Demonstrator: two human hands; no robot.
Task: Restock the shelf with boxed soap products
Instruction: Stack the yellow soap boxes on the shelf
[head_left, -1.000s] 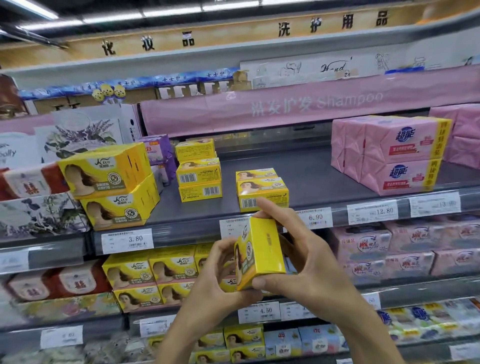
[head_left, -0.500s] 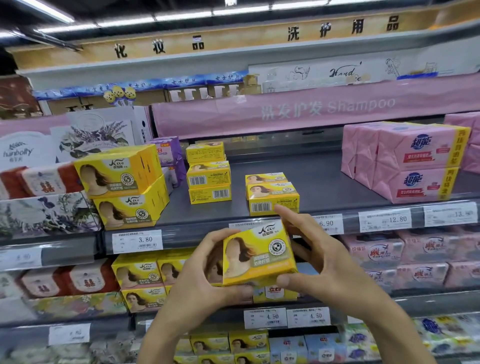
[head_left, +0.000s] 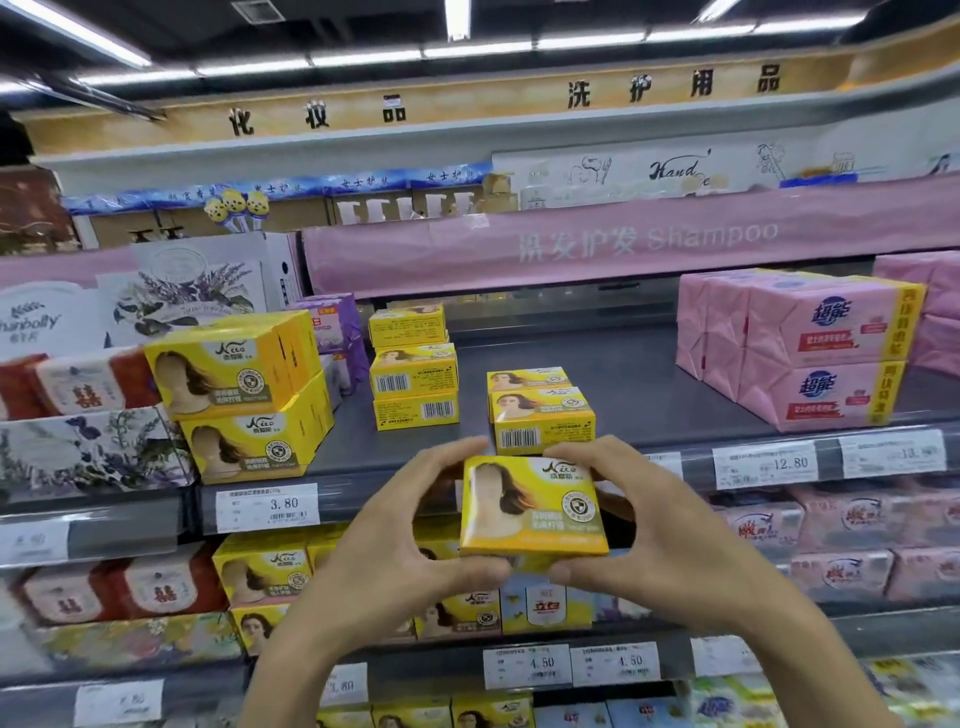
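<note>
**Seat Box on Stack**

Left hand (head_left: 395, 540) and right hand (head_left: 654, 535) pinch the soap box (head_left: 532, 506) by its side edges, portrait face outward. The box hangs just below the front stack (head_left: 543, 415). Lift it level, square its edges, and seat it atop that stack.

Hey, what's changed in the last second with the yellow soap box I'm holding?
The yellow soap box was turned from edge-on until its printed front faces the camera. The left hand and right hand kept their grip on its sides; nothing was let go. The yellow stacks on the shelf stayed put.
</note>
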